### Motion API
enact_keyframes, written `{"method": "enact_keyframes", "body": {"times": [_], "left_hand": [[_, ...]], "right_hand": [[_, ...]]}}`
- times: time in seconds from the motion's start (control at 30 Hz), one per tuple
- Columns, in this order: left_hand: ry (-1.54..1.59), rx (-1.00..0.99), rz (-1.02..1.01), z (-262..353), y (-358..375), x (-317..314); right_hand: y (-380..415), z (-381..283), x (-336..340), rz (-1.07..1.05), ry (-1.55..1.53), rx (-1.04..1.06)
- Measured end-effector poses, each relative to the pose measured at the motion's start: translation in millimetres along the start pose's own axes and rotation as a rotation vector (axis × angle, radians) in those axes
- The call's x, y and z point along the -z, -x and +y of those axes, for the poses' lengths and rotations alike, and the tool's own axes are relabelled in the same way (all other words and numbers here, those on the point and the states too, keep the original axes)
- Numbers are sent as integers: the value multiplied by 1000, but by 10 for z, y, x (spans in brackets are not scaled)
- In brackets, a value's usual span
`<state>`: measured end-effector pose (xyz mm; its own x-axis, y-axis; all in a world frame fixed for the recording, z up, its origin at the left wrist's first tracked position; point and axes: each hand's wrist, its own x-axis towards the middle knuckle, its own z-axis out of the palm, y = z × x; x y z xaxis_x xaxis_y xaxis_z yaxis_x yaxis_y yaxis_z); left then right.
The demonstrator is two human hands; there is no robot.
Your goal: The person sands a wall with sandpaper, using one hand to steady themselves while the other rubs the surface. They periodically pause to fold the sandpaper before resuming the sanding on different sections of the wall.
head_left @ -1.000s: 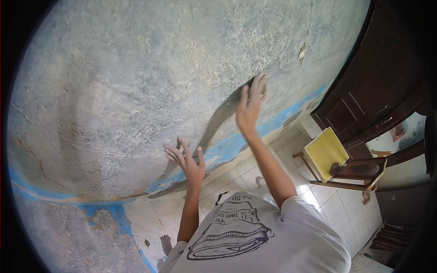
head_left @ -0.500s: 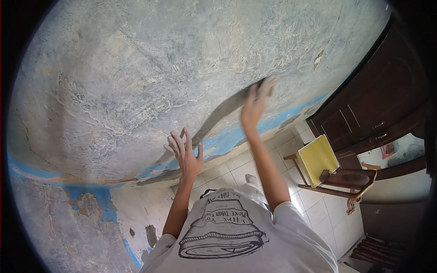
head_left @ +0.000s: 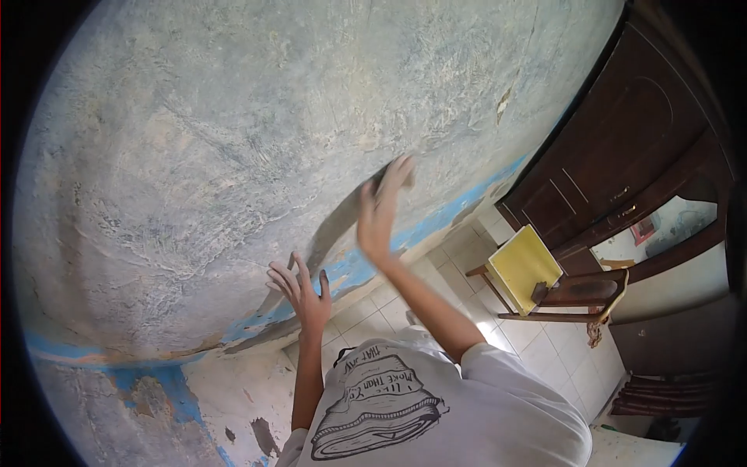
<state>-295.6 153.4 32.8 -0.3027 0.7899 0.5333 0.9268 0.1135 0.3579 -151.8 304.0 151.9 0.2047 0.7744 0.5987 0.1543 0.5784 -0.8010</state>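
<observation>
My right hand [head_left: 380, 218] is pressed to the worn grey wall [head_left: 233, 140], its fingers bent around something dark at the wall face. Only a dark edge and a greyish bit show by the fingertips, so the kind of thing cannot be made out. Lower and to the left, my left hand [head_left: 308, 300] rests with spread fingers against the same wall, holding nothing. Rough, scraped plaster surrounds both hands. A blue painted band [head_left: 436, 222] runs along the wall's lower part, with a shadow of my right arm above it.
A wooden chair with a yellow board or pad [head_left: 523, 268] stands on the white tiled floor [head_left: 373, 307] to the right. Behind it is a dark wooden cabinet [head_left: 607, 148] with a mirror [head_left: 677, 226]. At lower left, a wall corner has peeling blue paint [head_left: 175, 397].
My right hand has moved down and left along the wall in view, still pressed to it. The whole view has shifted somewhat; my left hand stays spread on the wall.
</observation>
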Motion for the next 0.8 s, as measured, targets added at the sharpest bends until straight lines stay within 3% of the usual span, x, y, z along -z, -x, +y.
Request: {"method": "enact_keyframes", "body": {"times": [0.07,0.17,0.3,0.4,0.6,0.7,0.8], "left_hand": [[33,11,-3,-27,21,-69],[33,2,-41,-106,35,-30],[6,-15,-92,-101,47,28],[3,-3,-43,26,22,-25],[107,39,8,159,65,-169],[55,9,-4,67,102,-105],[67,63,119,61,18,61]], "right_hand": [[543,-89,-111,-292,-103,-45],[447,-20,-18,-425,-51,16],[-509,-98,264,-110,29,88],[-564,-178,260,-24,13,-6],[556,-254,70,-500,65,-80],[-54,-235,87,-200,151,15],[-567,-252,217,-21,65,9]]}}
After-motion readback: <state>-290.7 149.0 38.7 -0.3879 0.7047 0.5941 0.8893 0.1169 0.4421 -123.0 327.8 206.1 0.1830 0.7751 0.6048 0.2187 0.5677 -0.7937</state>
